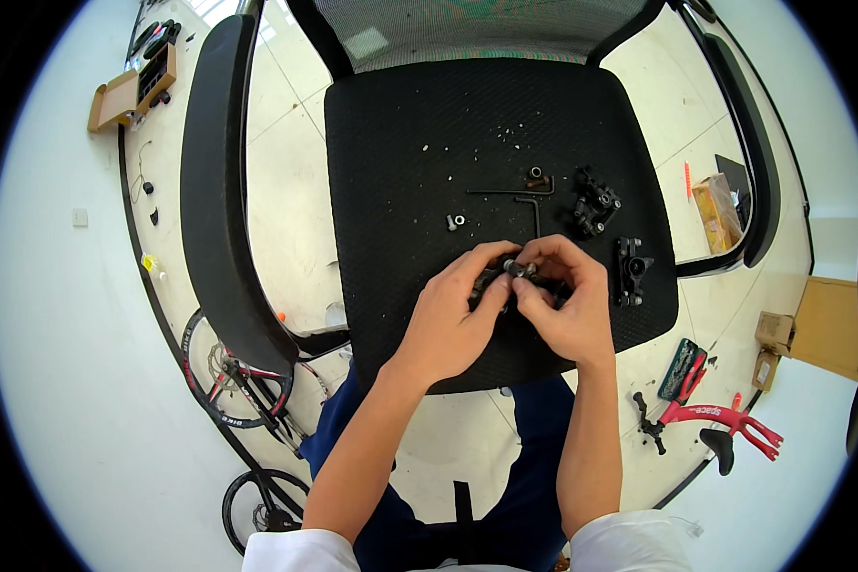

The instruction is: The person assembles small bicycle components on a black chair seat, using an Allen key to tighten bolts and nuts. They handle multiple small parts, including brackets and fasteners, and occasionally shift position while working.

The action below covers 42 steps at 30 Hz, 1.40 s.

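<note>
Both hands meet over the front of a black office chair seat (400, 191). My left hand (453, 319) grips a small black metal part (489, 279) from the left. My right hand (562, 305) holds the same part from the right, its thumb and fingertips pinching a small silver bolt (511, 268) at the part's top. Most of the part is hidden under my fingers. On the seat beyond lie two L-shaped hex keys (524, 197), two small silver bolts (456, 222), a nut (536, 174) and two more black parts (594, 202) (630, 271).
The chair's armrests (214, 191) (753, 162) flank the seat. On the white floor lie a bicycle wheel (234, 377) at the left, a red bicycle frame piece (725, 419) and a saddle at the right, plus cardboard boxes (777, 334) and a tool tray (133, 91).
</note>
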Motion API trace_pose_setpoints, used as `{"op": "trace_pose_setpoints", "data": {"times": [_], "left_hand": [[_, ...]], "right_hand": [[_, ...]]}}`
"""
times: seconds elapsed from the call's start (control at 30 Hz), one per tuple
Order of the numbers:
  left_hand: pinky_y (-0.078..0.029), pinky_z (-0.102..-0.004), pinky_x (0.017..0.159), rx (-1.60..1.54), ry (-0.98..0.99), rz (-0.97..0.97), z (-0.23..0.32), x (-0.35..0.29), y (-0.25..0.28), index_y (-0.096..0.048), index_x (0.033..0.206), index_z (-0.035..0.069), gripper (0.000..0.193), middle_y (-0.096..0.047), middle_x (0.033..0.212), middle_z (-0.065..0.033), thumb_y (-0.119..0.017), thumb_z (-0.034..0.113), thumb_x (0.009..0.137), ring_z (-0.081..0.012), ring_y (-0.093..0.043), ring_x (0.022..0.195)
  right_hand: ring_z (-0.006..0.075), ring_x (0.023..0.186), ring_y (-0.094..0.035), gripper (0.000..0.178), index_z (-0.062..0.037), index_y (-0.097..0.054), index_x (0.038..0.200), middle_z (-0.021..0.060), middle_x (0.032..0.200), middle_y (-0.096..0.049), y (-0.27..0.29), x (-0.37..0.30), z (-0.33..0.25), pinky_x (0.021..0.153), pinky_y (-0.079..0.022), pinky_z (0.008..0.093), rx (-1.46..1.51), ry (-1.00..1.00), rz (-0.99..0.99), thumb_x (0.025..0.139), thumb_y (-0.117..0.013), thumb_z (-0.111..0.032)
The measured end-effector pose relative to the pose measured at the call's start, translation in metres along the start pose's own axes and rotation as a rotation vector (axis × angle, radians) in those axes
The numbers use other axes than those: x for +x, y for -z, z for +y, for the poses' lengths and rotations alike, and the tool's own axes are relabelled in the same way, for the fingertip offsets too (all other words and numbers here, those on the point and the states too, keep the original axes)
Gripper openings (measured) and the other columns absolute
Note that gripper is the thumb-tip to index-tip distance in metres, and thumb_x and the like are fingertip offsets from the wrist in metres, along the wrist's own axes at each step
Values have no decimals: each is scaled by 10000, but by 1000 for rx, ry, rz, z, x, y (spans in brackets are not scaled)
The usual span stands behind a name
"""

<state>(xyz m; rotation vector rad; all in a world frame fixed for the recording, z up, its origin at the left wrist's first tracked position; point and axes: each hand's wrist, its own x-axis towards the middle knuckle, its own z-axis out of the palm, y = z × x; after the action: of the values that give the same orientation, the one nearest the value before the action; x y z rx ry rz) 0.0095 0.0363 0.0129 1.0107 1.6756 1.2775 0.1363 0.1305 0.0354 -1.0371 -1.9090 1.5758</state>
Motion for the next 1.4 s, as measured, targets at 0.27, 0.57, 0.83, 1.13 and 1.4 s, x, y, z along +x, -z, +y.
{"op": "trace_pose_setpoints", "data": {"times": [0.27, 0.57, 0.83, 1.13, 1.4], "left_hand": [[-489, -335, 681, 3, 23, -76, 5, 1, 4, -600, 1188, 56, 270, -675, 881, -131, -516, 230, 999, -248, -647, 737], [-489, -339, 674, 106, 47, -218, 13, 0, 8, -608, 1171, 74, 247, -660, 870, -104, -530, 220, 986, -231, -636, 716], [-532, -411, 769, 97, -1, -104, 0, -3, -2, -596, 1170, 94, 238, -670, 1044, -134, -568, 138, 938, -356, -656, 908], [-477, -368, 617, 701, -314, 240, 13, 8, 12, -614, 1173, 94, 358, -592, 860, -85, -673, 31, 825, -271, -582, 714], [-480, -365, 727, 559, -234, -6, 13, 11, 26, -593, 1221, 84, 403, -612, 947, -105, -646, 7, 829, -278, -593, 845]], "right_hand": [[7, 633, -517, 178, -19, -604, 890, -27, 731, -573, 9, -2, 5, 539, -357, 166, 2, 20, -20, 737, -686, 19], [168, 753, -673, 392, 32, -568, 1166, 116, 931, -664, 39, 7, 21, 616, -531, 218, 732, -214, 245, 804, -718, 36], [79, 769, -568, 166, 6, -715, 979, 63, 867, -731, 7, -5, 2, 662, -411, 233, 308, 102, -105, 824, -721, -55], [74, 746, -624, 198, 17, -680, 926, 32, 784, -678, -7, -1, -2, 685, -480, 221, 272, -206, -64, 890, -723, -173], [94, 714, -635, 165, 7, -639, 944, 55, 783, -683, -13, -1, -1, 656, -480, 234, 369, -275, -87, 907, -669, -152]]}}
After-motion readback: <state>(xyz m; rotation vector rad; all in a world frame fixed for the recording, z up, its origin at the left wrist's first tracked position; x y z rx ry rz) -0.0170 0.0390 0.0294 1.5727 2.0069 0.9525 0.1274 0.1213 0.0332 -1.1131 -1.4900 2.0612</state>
